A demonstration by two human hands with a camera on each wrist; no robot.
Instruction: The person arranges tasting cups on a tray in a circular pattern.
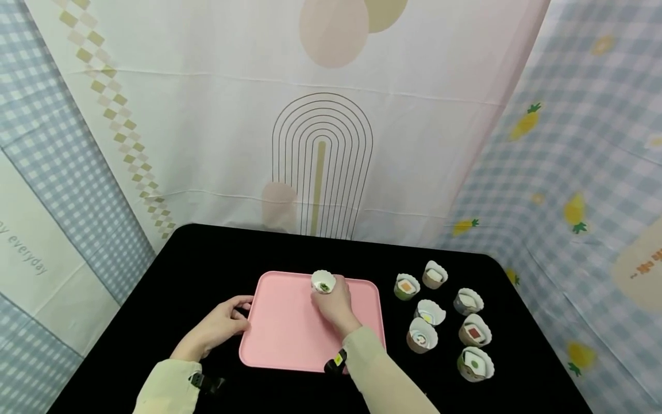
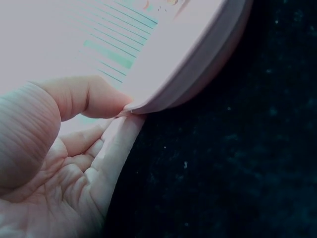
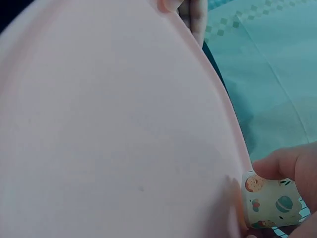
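Observation:
A pink rectangular tray [image 1: 289, 330] lies on the black table. My left hand [image 1: 221, 323] is at its left side; in the left wrist view, thumb and finger pinch the tray's rim [image 2: 171, 94]. My right hand [image 1: 338, 306] holds a small white paper baking cup [image 1: 320, 278] at the tray's far edge, with something green inside it. In the right wrist view, the cup [image 3: 267, 201] shows printed cookies and planets, with the thumb against its side. Whether the cup's base touches the tray is hard to tell.
Several more paper cups stand in a loose group right of the tray, among them one with an orange square [image 1: 406, 286], one with a red square [image 1: 474, 331] and one with a green dot [image 1: 474, 364]. Patterned cloth curtains [image 1: 227, 144] hang behind the black table [image 1: 222, 253].

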